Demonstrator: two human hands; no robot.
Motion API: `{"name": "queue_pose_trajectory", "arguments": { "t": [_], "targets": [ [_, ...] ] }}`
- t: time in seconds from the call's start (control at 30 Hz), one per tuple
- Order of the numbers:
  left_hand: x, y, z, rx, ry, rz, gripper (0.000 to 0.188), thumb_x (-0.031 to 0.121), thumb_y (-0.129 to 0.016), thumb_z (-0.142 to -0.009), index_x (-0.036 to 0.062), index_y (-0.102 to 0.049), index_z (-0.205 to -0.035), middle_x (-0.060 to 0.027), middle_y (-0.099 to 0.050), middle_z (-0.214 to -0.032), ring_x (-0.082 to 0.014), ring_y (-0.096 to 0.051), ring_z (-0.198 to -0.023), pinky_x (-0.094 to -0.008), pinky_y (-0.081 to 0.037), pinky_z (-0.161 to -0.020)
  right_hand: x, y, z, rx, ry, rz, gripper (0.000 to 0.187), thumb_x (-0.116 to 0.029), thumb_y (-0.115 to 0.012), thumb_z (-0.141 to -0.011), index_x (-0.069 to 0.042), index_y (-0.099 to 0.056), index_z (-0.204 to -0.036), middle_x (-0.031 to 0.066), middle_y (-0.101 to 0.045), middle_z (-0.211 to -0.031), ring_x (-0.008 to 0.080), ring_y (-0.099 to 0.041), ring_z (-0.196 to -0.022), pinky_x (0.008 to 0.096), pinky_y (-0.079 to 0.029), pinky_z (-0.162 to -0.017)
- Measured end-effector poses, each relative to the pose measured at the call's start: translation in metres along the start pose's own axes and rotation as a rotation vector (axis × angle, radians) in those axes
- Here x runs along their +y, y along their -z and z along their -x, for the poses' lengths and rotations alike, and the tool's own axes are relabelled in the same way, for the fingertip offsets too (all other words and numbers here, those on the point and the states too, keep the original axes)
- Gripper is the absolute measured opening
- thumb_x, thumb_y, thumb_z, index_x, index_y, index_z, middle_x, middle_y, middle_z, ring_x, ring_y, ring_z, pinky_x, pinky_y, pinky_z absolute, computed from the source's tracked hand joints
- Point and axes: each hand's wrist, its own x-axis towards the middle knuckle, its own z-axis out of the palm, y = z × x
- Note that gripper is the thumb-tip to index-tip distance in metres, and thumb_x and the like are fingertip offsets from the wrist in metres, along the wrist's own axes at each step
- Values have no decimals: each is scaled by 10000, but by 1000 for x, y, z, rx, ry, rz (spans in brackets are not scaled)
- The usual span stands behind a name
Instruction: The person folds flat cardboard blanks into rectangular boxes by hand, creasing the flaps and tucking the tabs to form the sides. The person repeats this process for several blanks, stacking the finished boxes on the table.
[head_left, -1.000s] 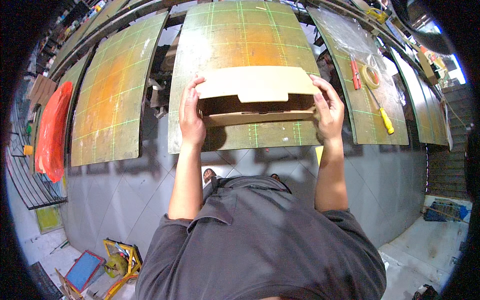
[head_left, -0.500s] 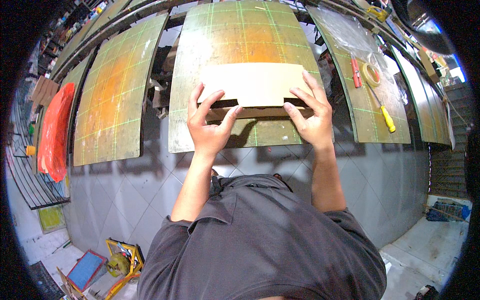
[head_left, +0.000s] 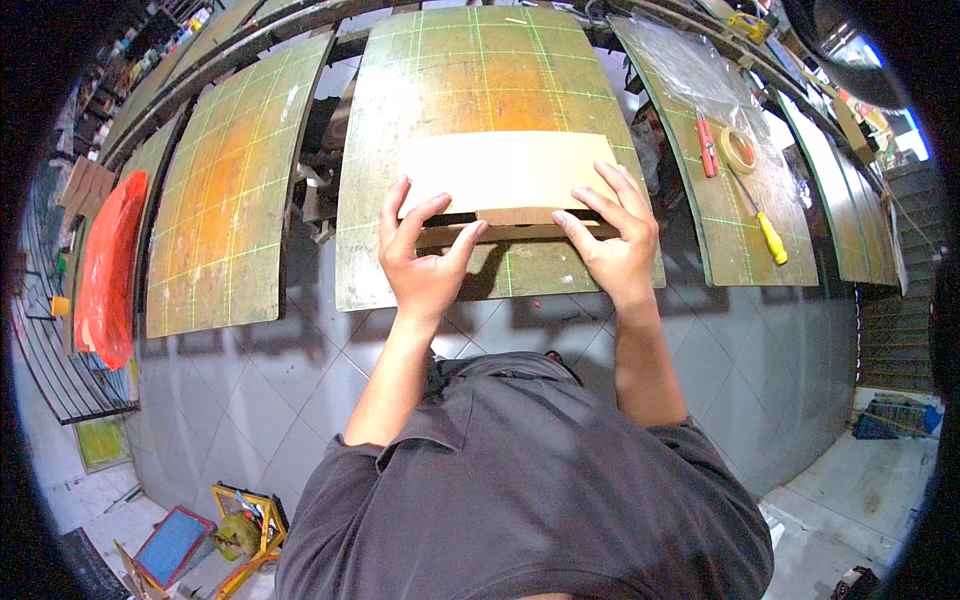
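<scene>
A flat cardboard box [head_left: 505, 168], pale on top with brown showing along its near side, lies on the middle work board. My left hand [head_left: 422, 255] grips its left near corner, fingers on the top and side and the thumb by the near edge. At the opposite corner my right hand [head_left: 622, 238] holds the box the same way, its thumb against the brown near flap. Dark gaps show at both near corners beneath the top. The underside and the inside are hidden.
The middle work board [head_left: 370, 255] carries green grid lines. Similar boards stand left [head_left: 215, 200] and right; the right one bears a red cutter [head_left: 707, 148], a tape roll [head_left: 738, 150], a yellow-handled screwdriver [head_left: 770, 238] and clear plastic. A red plastic bag [head_left: 110, 270] hangs far left.
My right hand has shifted slightly left and inward, its thumb pressing near the middle. A brown flap now shows under the near edge where the pale panel reached before.
</scene>
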Motion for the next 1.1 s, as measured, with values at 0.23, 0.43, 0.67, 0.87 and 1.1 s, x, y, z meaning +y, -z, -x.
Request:
{"name": "queue_pose_trajectory", "arguments": {
  "t": [0.23, 0.43, 0.67, 0.87, 1.1],
  "targets": [
    [1, -5, 3, 36, -29, -41, 347, 164, -805, -564, 66, -624, -844, -208, -463, -1207, -347, -442, -1150, -404, -377, -935, -2, 0, 2, 11, 8, 22, 316, -135, -794, -569, -57, -682, -855, 152, -581, -1120, 341, -508, -1095, 397, -388, -942],
    [-4, -10, 6, 67, -131, -100, 316, 175, -784, -577, 86, -625, -836, -184, -466, -1179, -364, -414, -1137, -444, -331, -938, 2, -4, 7, 42, 8, 20, 312, -122, -797, -559, -56, -682, -842, 164, -569, -1136, 339, -512, -1091, 394, -393, -936],
    [-5, -12, 13, 0, -267, -207, 328, 157, -670, -694, 271, -649, -1000, -114, -470, -1191, -359, -349, -1171, -516, -219, -957, 1, -6, 9, 67, 21, 28, 268, -160, -779, -569, -103, -691, -815, 168, -479, -1238, 335, -463, -1117, 425, -358, -939],
    [-4, -7, 18, -101, -262, -309, 310, 238, -657, -717, 310, -643, -1018, -60, -458, -1241, -377, -282, -1228, -619, -133, -945, -10, -11, 18, -18, 76, 77, 192, -167, -708, -656, -176, -692, -847, 124, -479, -1249, 307, -440, -1142, 523, -268, -955],
    [3, -3, 24, -143, -241, -394, 302, 275, -682, -705, 291, -657, -1006, -36, -479, -1248, -344, -284, -1252, -569, -143, -967, -17, -6, 23, -65, 66, 173, 208, -177, -705, -632, -200, -689, -838, 107, -474, -1257, 308, -424, -1150, 531, -232, -972]
  ]
}}
